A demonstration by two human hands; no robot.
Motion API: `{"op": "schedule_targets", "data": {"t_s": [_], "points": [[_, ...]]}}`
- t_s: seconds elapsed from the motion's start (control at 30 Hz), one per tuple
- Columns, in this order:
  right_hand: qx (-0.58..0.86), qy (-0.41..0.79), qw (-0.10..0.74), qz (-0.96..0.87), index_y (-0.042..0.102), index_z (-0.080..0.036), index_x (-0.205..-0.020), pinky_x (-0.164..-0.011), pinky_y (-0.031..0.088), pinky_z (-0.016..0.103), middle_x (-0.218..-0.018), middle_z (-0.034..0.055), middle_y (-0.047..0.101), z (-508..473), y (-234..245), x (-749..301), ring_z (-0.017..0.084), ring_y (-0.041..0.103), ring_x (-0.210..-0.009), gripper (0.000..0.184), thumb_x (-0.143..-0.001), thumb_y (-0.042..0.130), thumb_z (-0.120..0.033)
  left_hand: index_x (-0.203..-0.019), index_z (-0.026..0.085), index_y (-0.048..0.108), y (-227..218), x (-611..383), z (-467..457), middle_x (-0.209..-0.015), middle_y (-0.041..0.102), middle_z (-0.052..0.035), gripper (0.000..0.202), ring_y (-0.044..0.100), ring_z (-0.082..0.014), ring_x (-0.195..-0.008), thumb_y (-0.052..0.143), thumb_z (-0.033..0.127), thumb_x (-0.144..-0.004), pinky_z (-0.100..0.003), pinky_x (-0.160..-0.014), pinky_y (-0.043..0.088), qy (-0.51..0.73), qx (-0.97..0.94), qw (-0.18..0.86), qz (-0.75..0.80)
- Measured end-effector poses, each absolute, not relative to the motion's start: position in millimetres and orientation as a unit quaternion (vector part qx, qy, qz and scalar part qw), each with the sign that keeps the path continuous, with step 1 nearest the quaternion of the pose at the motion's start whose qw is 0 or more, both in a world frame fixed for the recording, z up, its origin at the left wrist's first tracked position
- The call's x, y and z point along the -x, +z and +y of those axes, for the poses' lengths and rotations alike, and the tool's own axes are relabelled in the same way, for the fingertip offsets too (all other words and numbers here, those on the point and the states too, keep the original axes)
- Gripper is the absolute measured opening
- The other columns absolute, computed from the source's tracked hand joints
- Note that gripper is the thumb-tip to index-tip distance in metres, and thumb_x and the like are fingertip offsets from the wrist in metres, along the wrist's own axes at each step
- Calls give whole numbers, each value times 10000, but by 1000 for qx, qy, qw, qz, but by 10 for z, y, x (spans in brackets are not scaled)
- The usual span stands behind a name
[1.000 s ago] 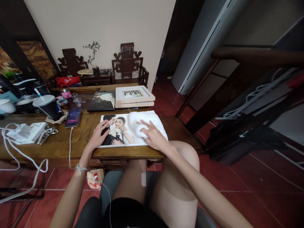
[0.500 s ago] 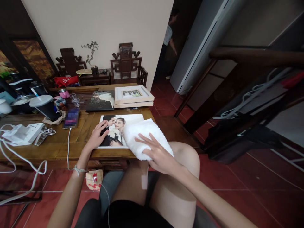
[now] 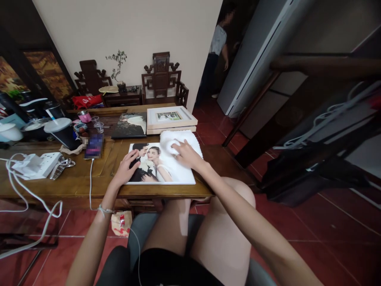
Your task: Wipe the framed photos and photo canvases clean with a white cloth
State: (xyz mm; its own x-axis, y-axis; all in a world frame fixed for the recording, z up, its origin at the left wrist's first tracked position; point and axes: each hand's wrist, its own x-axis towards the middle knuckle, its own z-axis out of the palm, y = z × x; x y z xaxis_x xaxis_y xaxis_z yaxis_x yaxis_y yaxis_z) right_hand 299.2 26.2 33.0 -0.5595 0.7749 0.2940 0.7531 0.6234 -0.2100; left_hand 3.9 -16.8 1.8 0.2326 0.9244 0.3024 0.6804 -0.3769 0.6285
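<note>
Where the right hand lies: on the white cloth, fingers curled together around a bunch of it.
Cloth: over the far right corner of the photo, on the table.
Left hand: flat on the photo's left side, fingers apart.
Frame: just beyond the cloth.

Clutter on the long brown wooden table
Just beyond the right hand lies a white-framed rectangular picture beside a dark unframed photo print; left of the left hand sit a lit rectangular phone, a black white-lidded cup and a white plastic power strip.
</note>
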Motion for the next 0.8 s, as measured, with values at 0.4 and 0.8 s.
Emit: {"op": "schedule_targets", "data": {"t_s": [0.4,0.8], "points": [[317,88,156,-931,626,-206,-862,-1202,179,580,-1497,119,458,-1248,416,-3235,267,254,-1467,376,-628,437,19,-1433,258,466,28,-47,-173,-1556,375,-76,524,294,-249,-1454,441,464,-953,-493,-1191,197,298,-777,176,526],[418,32,145,-896,574,-82,-1127,-1063,304,594,-1260,254,617,380,434,-2914,360,467,-1327,372,-795,416,-26,-1421,262,480,37,-50,-196,-1550,385,-77,509,299,-249,-1453,473,441,-945,-485,-1190,205,306,-765,196,532]]}}
